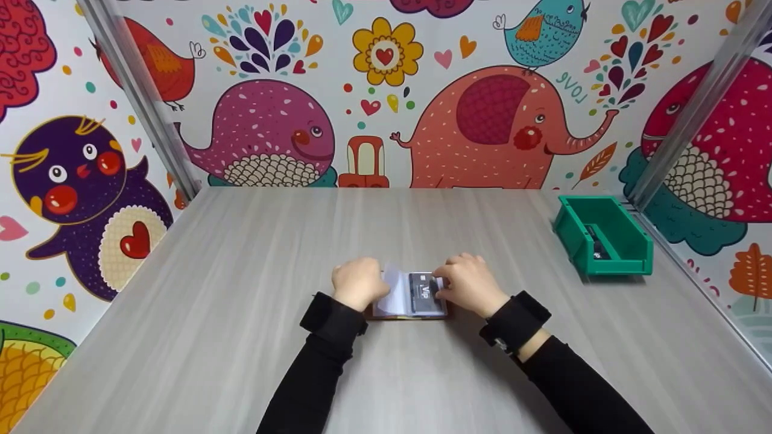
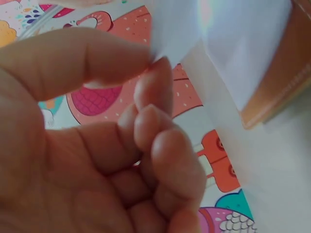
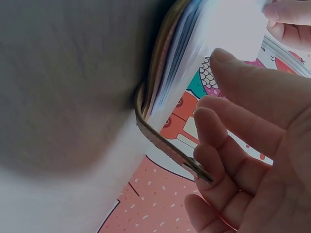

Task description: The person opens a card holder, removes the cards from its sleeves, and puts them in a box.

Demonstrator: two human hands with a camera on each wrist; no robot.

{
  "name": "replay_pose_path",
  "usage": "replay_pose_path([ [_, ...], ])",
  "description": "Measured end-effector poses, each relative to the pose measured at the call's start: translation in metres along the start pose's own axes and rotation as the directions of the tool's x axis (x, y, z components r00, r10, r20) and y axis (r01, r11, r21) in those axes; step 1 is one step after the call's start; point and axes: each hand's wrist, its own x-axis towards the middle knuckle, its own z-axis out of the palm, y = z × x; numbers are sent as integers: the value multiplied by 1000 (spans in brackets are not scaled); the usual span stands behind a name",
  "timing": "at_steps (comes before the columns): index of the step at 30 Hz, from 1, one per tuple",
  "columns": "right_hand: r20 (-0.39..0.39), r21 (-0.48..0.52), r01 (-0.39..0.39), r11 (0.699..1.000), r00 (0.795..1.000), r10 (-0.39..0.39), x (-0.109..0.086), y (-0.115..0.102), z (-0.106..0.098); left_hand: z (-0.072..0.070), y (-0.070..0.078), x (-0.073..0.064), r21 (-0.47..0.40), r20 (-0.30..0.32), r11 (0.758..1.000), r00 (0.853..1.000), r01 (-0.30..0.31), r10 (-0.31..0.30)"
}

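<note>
Card holder (image 1: 401, 316) lies spread below centre! Left hand (image 1: 360, 281) pinches a clear page (image 2: 177, 24); right hand (image 1: 473, 283) curls loosely, empty.

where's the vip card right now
In the head view, the VIP card sits on the right-hand side of the open card holder, right by the fingers of the right hand.

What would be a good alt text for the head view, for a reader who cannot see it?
A person's left hand pinches a clear sleeve of an open card holder on a pale table, while the right hand is at the edge of a dark VIP card. A green bin stands farther right; behind is a cartoon-animal wall.
</note>
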Motion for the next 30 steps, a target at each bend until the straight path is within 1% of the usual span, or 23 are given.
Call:
replay_pose_path([
  [4, 7, 1, -7, 1000, 1000, 7, -1, 0, 0, 0, -5, 3, -16, 40, 999, 999, 28, -27],
  [8, 14, 8, -8, 1000, 1000, 8, -1, 0, 1, 0, -8, 5, -18, 57, 999, 998, 32, -31],
  [12, 24, 12, -5, 1000, 1000, 5, -1, 0, 2, 1, -10, 5, -13, 61, 999, 998, 35, -34],
  [17, 30, 9, 4, 1000, 1000, -4, 0, 0, 3, 2, -12, 7, -15, 68, 998, 996, 53, -52],
  [25, 34, -5, 18, 1000, 999, -18, -1, 1, 6, 4, -14, 8, -26, 99, 997, 993, 70, -67],
  [30, 42, -22, 27, 999, 999, -26, 0, 1, 7, 6, -15, 8, -17, 96, 998, 994, 53, -51],
])
